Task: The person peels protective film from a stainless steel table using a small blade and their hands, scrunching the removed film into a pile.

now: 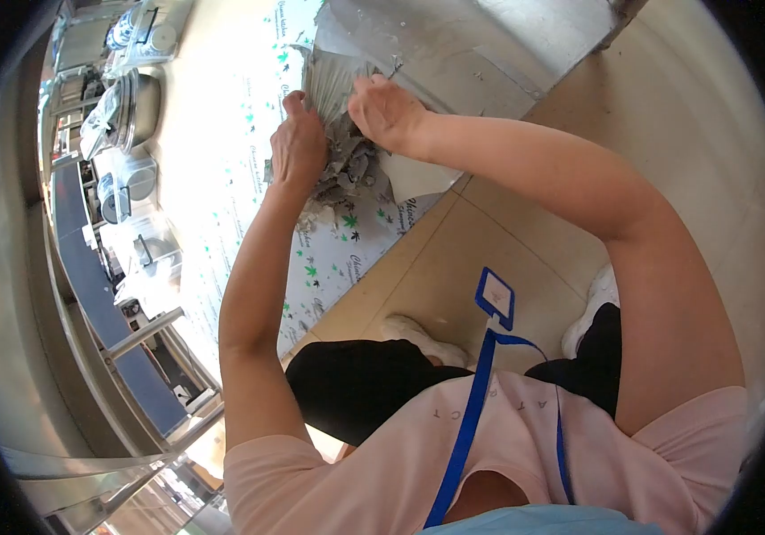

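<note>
A grey, pleated sheet (331, 85), thin like film or cloth, stretches between my two hands over the bench. My left hand (300, 147) is closed at the sheet's left edge, fingers curled. On the other side, my right hand (387, 114) pinches the sheet with bent fingers; its fingertips are partly hidden. Just below and between the hands lies a heap of crumpled grey scraps (354, 168), torn and dusty looking. Under them is a white covering film (311, 259) printed with green leaves and lettering.
Bare metal panel (454, 45) extends to the upper right, with small bits on it. Steel bowls (140, 107) and clear plastic containers (155, 236) stand at the left. A metal rail (146, 334) runs lower left. A blue lanyard badge (496, 297) hangs above the tiled floor (436, 267).
</note>
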Available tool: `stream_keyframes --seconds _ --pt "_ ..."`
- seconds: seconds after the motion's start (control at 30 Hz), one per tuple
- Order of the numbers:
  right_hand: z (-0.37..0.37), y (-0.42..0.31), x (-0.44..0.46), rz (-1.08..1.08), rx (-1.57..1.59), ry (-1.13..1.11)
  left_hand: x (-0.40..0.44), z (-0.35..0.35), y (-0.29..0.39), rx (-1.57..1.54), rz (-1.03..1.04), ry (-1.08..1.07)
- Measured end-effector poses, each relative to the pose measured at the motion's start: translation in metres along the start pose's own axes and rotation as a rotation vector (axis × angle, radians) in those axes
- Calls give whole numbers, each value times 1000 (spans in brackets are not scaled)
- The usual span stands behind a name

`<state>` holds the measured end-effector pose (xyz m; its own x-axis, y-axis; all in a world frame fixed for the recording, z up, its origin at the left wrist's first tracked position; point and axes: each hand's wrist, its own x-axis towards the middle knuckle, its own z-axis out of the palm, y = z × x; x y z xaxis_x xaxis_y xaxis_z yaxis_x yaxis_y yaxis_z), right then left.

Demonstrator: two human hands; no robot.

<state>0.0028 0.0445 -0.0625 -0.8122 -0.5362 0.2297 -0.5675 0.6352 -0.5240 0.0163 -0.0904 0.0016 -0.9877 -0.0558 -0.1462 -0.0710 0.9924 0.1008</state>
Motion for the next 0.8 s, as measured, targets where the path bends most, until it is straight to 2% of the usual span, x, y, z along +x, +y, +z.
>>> stream_keyframes --seconds 0.1,0.2,0.3,0.43,0.53,0.8 --pt "-1 -8 -3 -56 -79 -50 -7 1 -11 76 17 16" --pt "-2 -16 -4 -234 -324 -121 -18 -7 -12 11 19 29" --pt "3 -26 -8 -190 -257 21 -27 -11 -18 4 -6 34" --pt "-3 -38 -13 -306 -367 -36 -39 -13 -26 60 15 48" --pt "1 -44 -16 -376 -326 -2 -46 -10 -38 31 32 54" --pt "0 -66 -26 -413 -355 -30 -71 -10 -49 24 62 105"
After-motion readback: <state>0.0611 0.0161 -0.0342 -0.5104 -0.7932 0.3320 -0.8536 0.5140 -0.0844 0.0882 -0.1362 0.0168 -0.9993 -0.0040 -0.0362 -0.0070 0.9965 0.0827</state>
